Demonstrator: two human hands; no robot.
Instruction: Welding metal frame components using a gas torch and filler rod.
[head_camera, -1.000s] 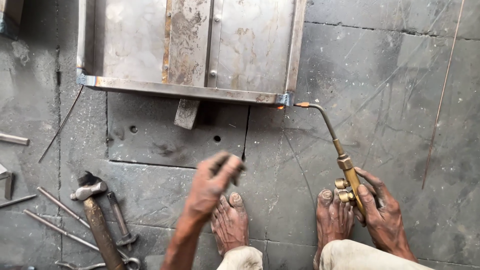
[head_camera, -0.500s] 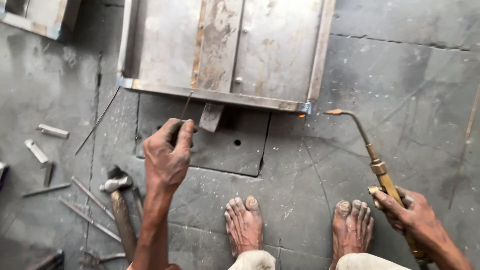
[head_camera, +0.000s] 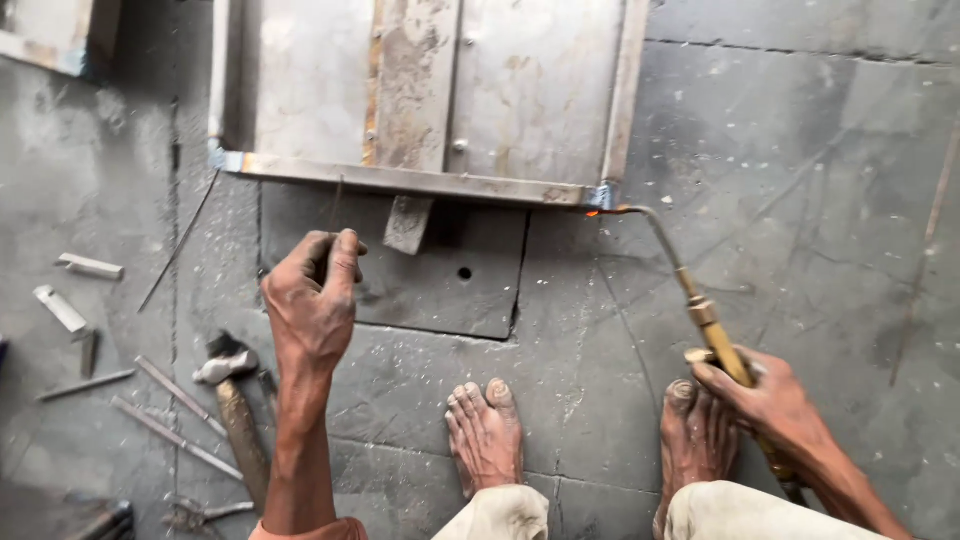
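A person squatting barefoot on a grey stone floor works a brass gas torch with a long bent neck at the near right corner of a grey sheet-metal tray with angle-iron edges, a small orange flame showing at the nozzle against the corner joint. The right hand is closed around the torch's brass handle beside the right foot. The left hand is curled shut, thumb up, pinching a thin filler rod that rises toward the tray's front rail; the rod's tip is well left of the flame. The step in hand appears to be brazing the corner seam, and the next move would seem to call for bringing the rod across to the heated joint. A wooden-handled hammer, loose steel rods and short metal offcuts lie on the floor to the left. Compared with half a second ago, the left hand sits lower and slightly further right, while the torch remains at the same corner.
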